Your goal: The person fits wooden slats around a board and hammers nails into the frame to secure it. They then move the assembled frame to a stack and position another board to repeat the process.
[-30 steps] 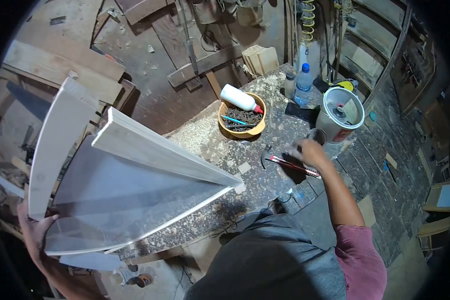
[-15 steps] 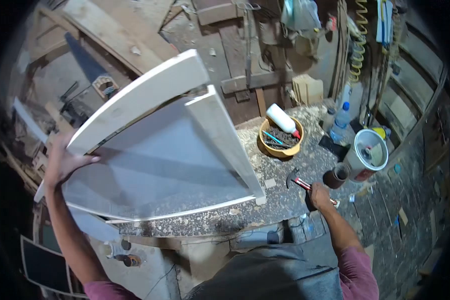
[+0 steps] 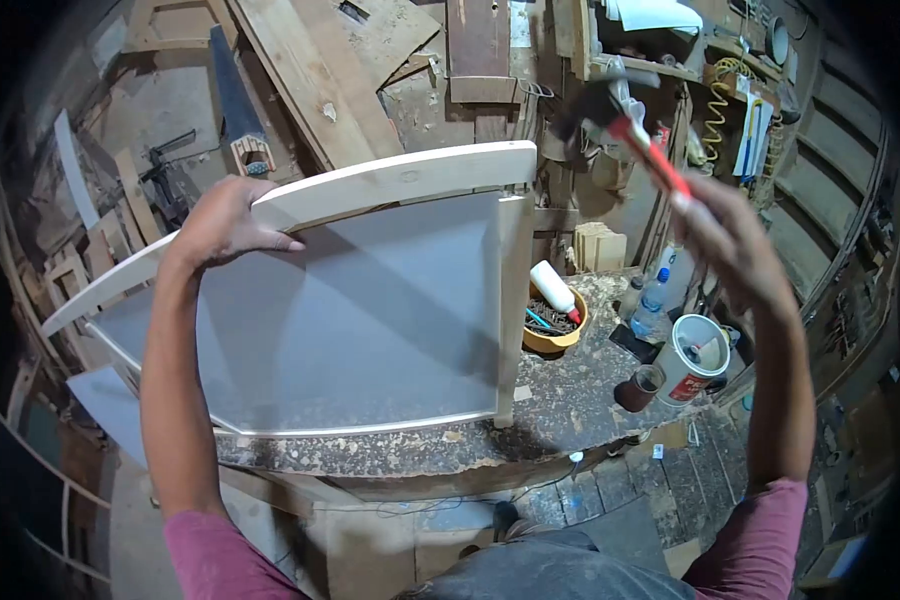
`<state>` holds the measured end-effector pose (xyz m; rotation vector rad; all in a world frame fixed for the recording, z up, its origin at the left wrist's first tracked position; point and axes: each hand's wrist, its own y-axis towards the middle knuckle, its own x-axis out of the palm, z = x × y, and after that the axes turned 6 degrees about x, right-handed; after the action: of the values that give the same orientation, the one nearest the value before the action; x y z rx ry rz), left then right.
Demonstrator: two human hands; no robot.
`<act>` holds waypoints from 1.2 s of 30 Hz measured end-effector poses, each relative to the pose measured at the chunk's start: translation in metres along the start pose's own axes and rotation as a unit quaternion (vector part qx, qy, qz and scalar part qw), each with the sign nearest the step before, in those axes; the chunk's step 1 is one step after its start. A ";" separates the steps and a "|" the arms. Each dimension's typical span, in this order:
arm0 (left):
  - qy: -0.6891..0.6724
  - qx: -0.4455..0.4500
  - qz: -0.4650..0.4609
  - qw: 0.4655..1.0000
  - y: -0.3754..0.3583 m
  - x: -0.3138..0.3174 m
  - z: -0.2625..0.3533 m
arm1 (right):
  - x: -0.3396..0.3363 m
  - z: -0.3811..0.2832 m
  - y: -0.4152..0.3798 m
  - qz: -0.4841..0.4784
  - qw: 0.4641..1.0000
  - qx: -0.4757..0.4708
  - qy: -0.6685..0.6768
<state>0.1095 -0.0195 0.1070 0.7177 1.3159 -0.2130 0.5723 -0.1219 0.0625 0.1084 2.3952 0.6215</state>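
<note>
A pale wooden frame [image 3: 400,176] with a curved top rail and a grey panel [image 3: 370,310] stands on the speckled workbench [image 3: 590,400]. My left hand [image 3: 232,222] grips the top rail towards its left part, thumb over the panel side. Raised at the upper right, my right hand [image 3: 730,235] is wrapped round the red handle of a hammer [image 3: 650,155]. The hammer's head is blurred and hangs above and to the right of the frame's right top corner, apart from it. At that corner the curved rail meets the upright [image 3: 512,300].
Right of the frame are a yellow bowl [image 3: 552,342] with a white bottle [image 3: 553,288], a water bottle [image 3: 652,305], a white bucket [image 3: 692,360] and a dark cup [image 3: 638,388]. A handsaw [image 3: 235,95] and boards [image 3: 320,80] lie behind.
My right hand has lifted the hammer from low over the bench to high at the right. The frame's curved rail looks more level, and my left hand has moved up and right with it.
</note>
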 end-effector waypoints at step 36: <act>0.032 -0.034 0.004 0.999 0.010 0.010 -0.013 | -0.021 -0.057 0.077 0.016 0.974 -0.124 -0.187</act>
<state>0.1067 -0.0013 0.0998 0.6769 1.3737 -0.1382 0.5478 -0.0818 0.1490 0.1424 1.9430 0.8300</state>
